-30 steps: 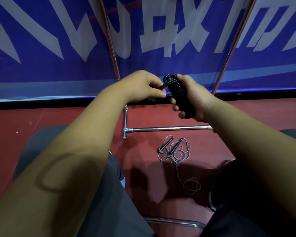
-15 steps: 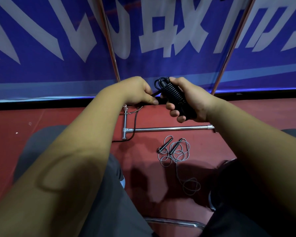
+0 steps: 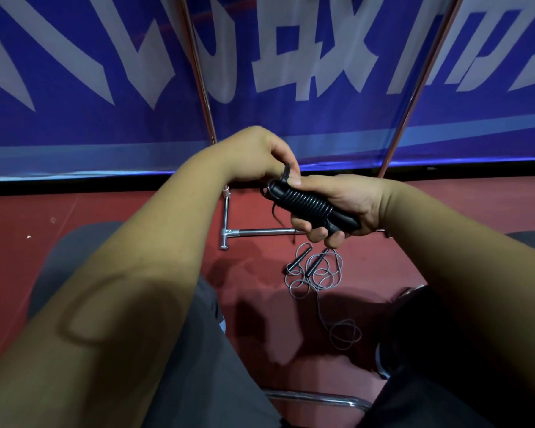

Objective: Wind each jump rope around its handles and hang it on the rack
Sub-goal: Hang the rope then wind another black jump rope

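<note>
My right hand (image 3: pixel 346 202) grips the black jump rope (image 3: pixel 306 205), its cord wound in tight coils around the two handles, held nearly level at centre. My left hand (image 3: pixel 260 156) sits just above the bundle's left end and pinches the loose tail of the black cord there. A short bit of cord dangles under the bundle. On the red floor below lies a second jump rope (image 3: pixel 314 273), grey cord in loose loops with two dark handles. The metal rack (image 3: pixel 198 72) stands behind my hands, its two slanted uprights rising past the top edge.
The rack's base bar (image 3: pixel 260 232) lies on the red floor under my hands. A blue banner (image 3: pixel 74 88) with white characters fills the background. My grey-trousered legs and a chair's metal frame (image 3: pixel 315 398) occupy the bottom of the view.
Both hands have dropped lower and the bundle has tilted from upright to nearly level. The long hanging cord seen before is wound in; only a short tail is left at my left hand.
</note>
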`<state>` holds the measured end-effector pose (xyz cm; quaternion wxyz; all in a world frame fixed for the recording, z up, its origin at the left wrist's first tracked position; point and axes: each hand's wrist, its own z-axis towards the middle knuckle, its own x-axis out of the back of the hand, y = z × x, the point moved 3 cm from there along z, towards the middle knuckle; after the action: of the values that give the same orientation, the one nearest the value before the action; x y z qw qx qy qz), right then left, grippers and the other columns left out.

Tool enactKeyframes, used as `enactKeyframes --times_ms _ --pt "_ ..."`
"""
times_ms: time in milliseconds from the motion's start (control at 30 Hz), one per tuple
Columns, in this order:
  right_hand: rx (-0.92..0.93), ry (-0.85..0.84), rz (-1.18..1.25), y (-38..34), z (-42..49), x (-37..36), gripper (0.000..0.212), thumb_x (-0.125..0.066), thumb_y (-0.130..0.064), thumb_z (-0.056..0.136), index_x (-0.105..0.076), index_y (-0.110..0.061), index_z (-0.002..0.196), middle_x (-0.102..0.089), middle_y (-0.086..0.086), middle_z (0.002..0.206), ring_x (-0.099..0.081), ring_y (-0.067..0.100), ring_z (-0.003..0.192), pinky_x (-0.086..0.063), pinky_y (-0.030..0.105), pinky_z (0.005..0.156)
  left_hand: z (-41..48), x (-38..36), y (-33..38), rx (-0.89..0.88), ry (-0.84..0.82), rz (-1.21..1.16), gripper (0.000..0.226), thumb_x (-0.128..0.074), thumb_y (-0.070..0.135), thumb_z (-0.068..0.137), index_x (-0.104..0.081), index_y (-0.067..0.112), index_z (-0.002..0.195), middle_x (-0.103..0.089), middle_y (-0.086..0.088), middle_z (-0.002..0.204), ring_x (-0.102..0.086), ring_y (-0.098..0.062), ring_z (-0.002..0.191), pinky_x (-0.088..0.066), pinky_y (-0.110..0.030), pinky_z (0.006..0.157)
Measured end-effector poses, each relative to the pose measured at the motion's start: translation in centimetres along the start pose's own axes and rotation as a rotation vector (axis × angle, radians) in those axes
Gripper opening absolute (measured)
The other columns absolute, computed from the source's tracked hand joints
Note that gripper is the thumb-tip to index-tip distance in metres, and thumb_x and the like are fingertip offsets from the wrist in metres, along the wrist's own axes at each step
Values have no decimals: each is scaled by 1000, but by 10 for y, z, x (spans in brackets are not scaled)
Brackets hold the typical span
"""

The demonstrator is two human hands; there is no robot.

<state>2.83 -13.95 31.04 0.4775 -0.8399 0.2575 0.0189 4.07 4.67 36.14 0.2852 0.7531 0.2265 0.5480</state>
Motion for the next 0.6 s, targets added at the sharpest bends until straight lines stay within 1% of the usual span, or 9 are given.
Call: enactKeyframes --times_ms 67,100,133,167,267,367,467,533,600 --pt "-7 24 -19 1 0 1 43 -53 -63 102 -49 -26 124 -54 8 83 -45 17 61 -26 22 51 1 -1 5 -37 13 -6 10 -85 26 82 -84 33 89 -80 4 86 -74 -13 82 -60 -36 81" --pt "-12 38 -34 1 0 2 43 -55 -62 102 -50 -25 124 -54 8 83 -45 17 61 -26 22 50 1 0 8 -52 22 -5 10 -86 26 81 -84 33 88 -80 4 87 -76 -17 88 -60 -38 85" --pt "-19 57 -56 2 -1 3 44 -56 -62 101 -51 -25 124 -55 8 82 -46 17 61 -27 22 50 1 0 11 -64 28 1 10 -87 25 81 -84 32 88 -80 5 86 -76 -18 91 -60 -37 86" --pt "-26 78 -83 2 0 4 45 -57 -61 100 -51 -24 125 -56 8 82 -47 18 62 -28 22 50 1 0 14 -79 32 15 11 -88 24 81 -84 32 88 -80 6 85 -76 -17 91 -59 -34 84" --pt "-29 171 -156 3 1 8 47 -60 -61 101 -54 -19 123 -58 10 84 -51 20 64 -33 22 51 -1 0 21 -112 54 71 14 -88 20 81 -83 31 87 -78 10 83 -74 -5 81 -56 -20 73" --pt "2 301 -195 2 5 12 46 -59 -61 102 -56 -19 119 -60 11 85 -54 21 65 -35 24 52 -1 -1 25 -112 120 131 17 -86 14 80 -82 31 85 -77 14 80 -72 -1 77 -55 -21 70" --pt "12 392 -170 -1 9 17 47 -61 -66 99 -59 -23 118 -59 7 84 -53 19 65 -35 25 55 0 1 27 -117 206 191 22 -79 9 79 -81 30 82 -74 16 77 -70 2 76 -50 -17 65" --pt "17 455 -118 -3 10 23 49 -64 -68 97 -59 -25 119 -58 7 84 -53 18 62 -35 25 56 0 4 28 -118 244 204 23 -76 8 80 -82 30 83 -74 17 78 -70 3 76 -54 -19 67" --pt "29 510 -88 -4 8 28 55 -66 -68 96 -59 -22 124 -57 6 83 -54 18 61 -36 25 55 -1 7 28 -127 245 230 21 -77 11 82 -82 31 87 -75 17 81 -70 4 79 -57 -19 73"
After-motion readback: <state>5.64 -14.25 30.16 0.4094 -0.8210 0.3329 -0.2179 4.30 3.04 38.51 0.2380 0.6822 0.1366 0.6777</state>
